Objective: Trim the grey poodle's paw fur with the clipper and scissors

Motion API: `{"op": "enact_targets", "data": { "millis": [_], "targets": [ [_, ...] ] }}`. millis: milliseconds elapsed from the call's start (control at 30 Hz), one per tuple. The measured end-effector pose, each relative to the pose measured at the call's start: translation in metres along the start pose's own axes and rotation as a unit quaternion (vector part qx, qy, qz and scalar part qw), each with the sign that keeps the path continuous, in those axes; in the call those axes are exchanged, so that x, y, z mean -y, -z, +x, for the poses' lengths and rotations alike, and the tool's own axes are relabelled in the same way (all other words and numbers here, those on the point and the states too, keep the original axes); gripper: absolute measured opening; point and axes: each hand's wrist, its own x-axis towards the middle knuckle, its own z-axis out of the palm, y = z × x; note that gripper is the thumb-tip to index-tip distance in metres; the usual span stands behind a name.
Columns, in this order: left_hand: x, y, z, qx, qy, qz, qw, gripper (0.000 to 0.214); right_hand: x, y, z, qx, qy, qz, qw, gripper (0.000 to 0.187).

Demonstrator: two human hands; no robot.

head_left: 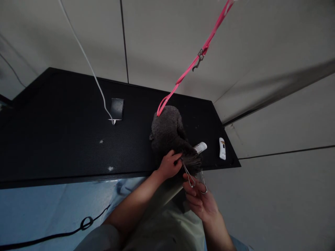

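Note:
A small dog with curly dark grey fur (pixel 167 127) is at the front edge of the black table, a pink loop at its upper end. My left hand (pixel 170 165) is closed on the dog's fur, beside a longer, darker tuft of hair (pixel 192 163). In my right hand (pixel 200 200) I hold slim metal scissors (pixel 188 175), a finger ring showing at the fingers. Their narrow end points up toward my left fingertips, close to the fur. The dim light hides exactly where the tips lie.
A pink lead (pixel 187 72) with a metal clasp runs up from the dog. On the black table (pixel 65 139) are a phone (pixel 117 108) with a white cable (pixel 90 64), a white bottle (pixel 201 147), a white clipper-like device (pixel 222 149) and small light tufts.

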Motion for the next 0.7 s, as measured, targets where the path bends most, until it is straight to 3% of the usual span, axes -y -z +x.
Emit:
{"op": "enact_targets", "data": {
  "millis": [300,700],
  "targets": [
    [-0.002,0.005,0.003,0.03,0.006,0.007,1.0,0.03,-0.004,0.002,-0.01,-0.073,0.035,-0.046,0.996,0.033],
    [-0.001,0.002,0.001,0.019,-0.01,0.011,1.0,0.034,0.005,0.0,-0.002,0.0,-0.021,0.013,1.0,0.034]
  ]
}}
